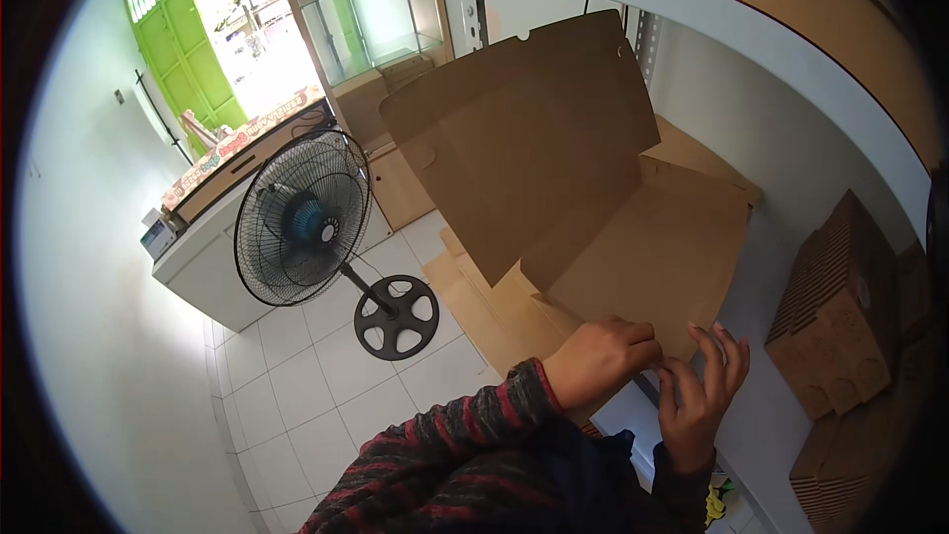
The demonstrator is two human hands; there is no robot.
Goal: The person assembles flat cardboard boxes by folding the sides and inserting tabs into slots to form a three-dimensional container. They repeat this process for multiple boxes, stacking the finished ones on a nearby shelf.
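An opened brown cardboard box [643, 247] lies on a shelf in front of me, its large lid panel [524, 138] raised and leaning back to the left. At the box's near edge my left hand [608, 361] is closed, fingers curled over the cardboard. Close beside it, my right hand [702, 391] pinches the same edge with thumb and index finger while its other fingers stretch upward. The hands hide most of that near edge and the flap between them. A striped sleeve covers my left forearm.
Folded cardboard stacks [835, 311] stand on the grey shelf [756, 396] at right. Below the box's left side lie flat cardboard sheets [474, 287]. A standing fan [306, 227] is on the tiled floor at left, before a white counter [213, 277]. A metal shelf beam [781, 35] crosses overhead.
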